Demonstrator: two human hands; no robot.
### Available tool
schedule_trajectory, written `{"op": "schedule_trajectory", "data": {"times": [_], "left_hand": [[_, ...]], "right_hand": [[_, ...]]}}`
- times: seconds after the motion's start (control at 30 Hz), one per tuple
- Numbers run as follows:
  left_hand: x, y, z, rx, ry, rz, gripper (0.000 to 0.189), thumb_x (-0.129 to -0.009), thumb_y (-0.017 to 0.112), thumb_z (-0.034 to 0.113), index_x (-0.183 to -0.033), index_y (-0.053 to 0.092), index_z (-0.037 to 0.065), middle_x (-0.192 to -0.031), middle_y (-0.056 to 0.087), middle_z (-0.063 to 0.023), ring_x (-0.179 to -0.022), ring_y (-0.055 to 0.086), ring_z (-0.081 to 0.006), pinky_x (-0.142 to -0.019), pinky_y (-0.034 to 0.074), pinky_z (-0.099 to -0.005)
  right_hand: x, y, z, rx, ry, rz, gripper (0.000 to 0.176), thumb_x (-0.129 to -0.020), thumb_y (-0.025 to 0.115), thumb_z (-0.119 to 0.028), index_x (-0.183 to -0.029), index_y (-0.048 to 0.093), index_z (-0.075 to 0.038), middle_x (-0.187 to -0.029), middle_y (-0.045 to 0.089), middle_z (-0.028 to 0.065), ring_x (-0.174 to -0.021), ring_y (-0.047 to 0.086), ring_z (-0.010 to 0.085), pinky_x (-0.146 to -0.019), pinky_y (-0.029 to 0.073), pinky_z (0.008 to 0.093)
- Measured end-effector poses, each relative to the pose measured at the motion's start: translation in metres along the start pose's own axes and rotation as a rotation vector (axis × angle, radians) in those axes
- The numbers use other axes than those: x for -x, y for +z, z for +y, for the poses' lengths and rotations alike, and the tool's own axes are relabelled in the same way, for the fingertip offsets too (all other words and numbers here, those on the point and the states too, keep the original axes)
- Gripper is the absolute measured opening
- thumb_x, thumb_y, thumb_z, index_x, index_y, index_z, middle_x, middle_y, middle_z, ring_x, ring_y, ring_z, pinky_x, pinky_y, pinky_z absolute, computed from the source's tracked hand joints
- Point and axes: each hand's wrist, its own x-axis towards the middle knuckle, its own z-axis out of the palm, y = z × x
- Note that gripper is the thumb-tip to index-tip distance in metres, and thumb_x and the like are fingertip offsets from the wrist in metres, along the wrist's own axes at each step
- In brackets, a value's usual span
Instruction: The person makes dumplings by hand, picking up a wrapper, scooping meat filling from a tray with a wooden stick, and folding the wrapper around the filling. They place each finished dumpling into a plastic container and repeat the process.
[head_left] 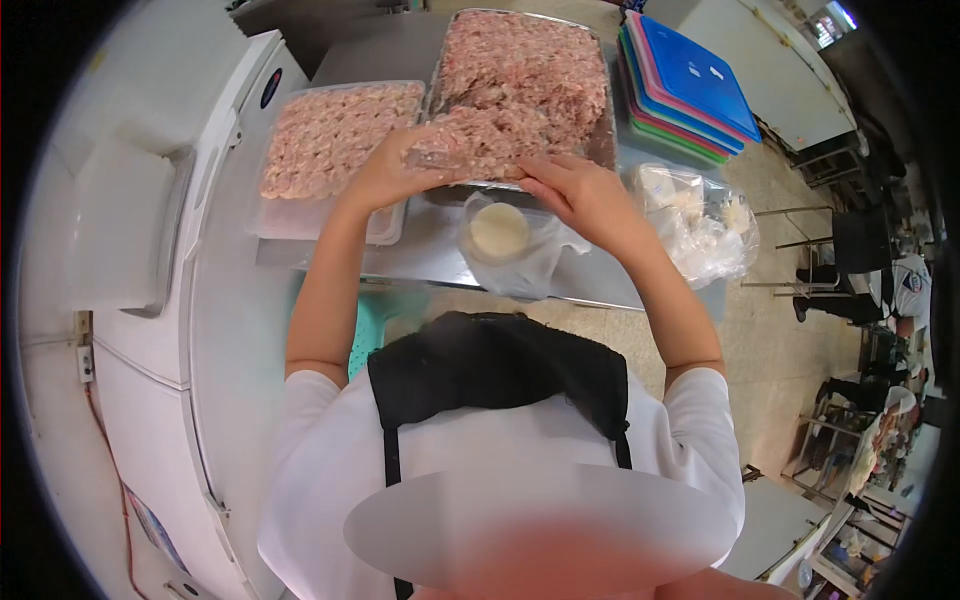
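A deep metal tray (612, 140) heaped with minced meat (525, 75) lies at the far side of the steel table, its near part dug up. My left hand (400, 170) is at the tray's near left corner, fingers curled round something small that I cannot make out, with wet mince on them. At the near rim, my right hand (580, 195) has its fingers pressed together against the meat; what they pinch, if anything, is hidden. Between my forearms, a stack of round pale dough wrappers (498, 231) sits in an opened plastic bag (530, 268).
A plastic tray of meat-filled dumplings (345, 125) in rows stands on the left. Several coloured lids (690, 75) are stacked on the right, above a clear bag (700, 235) with pale contents. A white freezer (235, 300) flanks my left; a turquoise basket (368, 330) is below the table.
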Motion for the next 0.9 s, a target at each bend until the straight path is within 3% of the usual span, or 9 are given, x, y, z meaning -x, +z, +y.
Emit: {"op": "schedule_trajectory", "data": {"times": [0.07,0.17,0.27,0.37,0.47,0.6,0.63,0.73,0.9], "left_hand": [[0.014,-0.017,0.004,-0.300,0.119,0.047,0.043,-0.073,0.079,0.019,-0.107,0.060,0.000,-0.104,0.064,-0.0087,-0.094,0.060,-0.0140,-0.080,0.049,-0.0271],[0.043,-0.037,0.009,-0.249,-0.125,0.090,0.046,-0.072,0.080,0.021,-0.108,0.060,0.000,-0.103,0.066,-0.0080,-0.095,0.061,-0.0169,-0.086,0.047,-0.0297],[0.060,-0.055,0.030,-0.082,-0.138,0.009,0.048,-0.072,0.080,0.023,-0.109,0.061,0.001,-0.099,0.066,-0.0069,-0.094,0.061,-0.0172,-0.087,0.046,-0.0304],[0.073,-0.078,0.006,-0.406,-0.099,0.101,0.049,-0.072,0.079,0.024,-0.111,0.061,0.001,-0.095,0.067,-0.0065,-0.094,0.061,-0.0150,-0.084,0.047,-0.0292],[0.092,-0.101,-0.011,-0.276,-0.182,0.035,0.049,-0.073,0.077,0.026,-0.112,0.060,0.001,-0.094,0.067,-0.0091,-0.091,0.062,-0.0181,-0.081,0.047,-0.0306],[0.107,-0.111,-0.057,-0.497,-0.216,-0.060,0.052,-0.074,0.074,0.027,-0.116,0.058,0.000,-0.103,0.063,-0.0158,-0.092,0.060,-0.0260,-0.082,0.048,-0.0345],[0.109,-0.105,-0.064,-0.611,-0.213,-0.070,0.054,-0.073,0.074,0.027,-0.117,0.057,0.001,-0.107,0.062,-0.0172,-0.093,0.060,-0.0276,-0.083,0.048,-0.0353],[0.107,-0.087,-0.070,-0.593,-0.181,-0.121,0.062,-0.072,0.073,0.026,-0.125,0.052,0.002,-0.119,0.057,-0.0197,-0.101,0.058,-0.0304,-0.088,0.046,-0.0368],[0.094,-0.071,-0.067,-0.460,-0.114,-0.180,0.078,-0.072,0.072,0.023,-0.139,0.038,0.005,-0.131,0.050,-0.0222,-0.114,0.053,-0.0354,-0.097,0.041,-0.0380]], "right_hand": [[-0.013,0.010,-0.005,0.019,0.000,-0.061,0.026,-0.089,0.058,-0.032,-0.108,0.066,-0.016,-0.090,0.066,0.0109,-0.081,0.063,0.0325,-0.068,0.051,0.0414],[-0.027,0.004,-0.039,-0.043,0.045,-0.084,0.030,-0.091,0.055,-0.033,-0.108,0.065,-0.010,-0.095,0.067,0.0112,-0.085,0.063,0.0339,-0.072,0.051,0.0408],[-0.030,0.039,-0.063,-0.112,0.020,-0.085,0.032,-0.093,0.053,-0.034,-0.109,0.064,-0.008,-0.100,0.066,0.0143,-0.090,0.062,0.0352,-0.075,0.050,0.0402],[-0.034,0.066,-0.073,-0.207,0.118,-0.183,0.033,-0.093,0.054,-0.032,-0.112,0.063,-0.006,-0.102,0.065,0.0172,-0.092,0.062,0.0364,-0.078,0.049,0.0400],[-0.023,0.072,-0.071,-0.205,0.232,-0.156,0.033,-0.092,0.055,-0.030,-0.112,0.063,-0.005,-0.103,0.065,0.0184,-0.094,0.061,0.0366,-0.079,0.049,0.0391],[0.027,0.091,-0.058,-0.484,0.532,0.050,0.032,-0.093,0.058,-0.024,-0.116,0.062,-0.004,-0.092,0.069,0.0084,-0.081,0.062,0.0177,-0.073,0.048,0.0302],[0.039,0.096,-0.057,-0.581,0.633,0.107,0.031,-0.094,0.058,-0.024,-0.118,0.063,-0.005,-0.079,0.061,0.0003,-0.072,0.051,0.0077,-0.066,0.044,0.0236],[0.075,0.095,-0.062,-0.676,0.865,0.153,0.031,-0.094,0.058,-0.023,-0.118,0.064,-0.005,-0.071,0.052,-0.0033,-0.066,0.044,0.0048,-0.060,0.038,0.0201],[0.112,0.100,-0.066,-0.688,0.966,0.216,0.031,-0.093,0.059,-0.023,-0.116,0.065,-0.004,-0.068,0.047,-0.0069,-0.059,0.039,0.0021,-0.050,0.030,0.0186]]}}
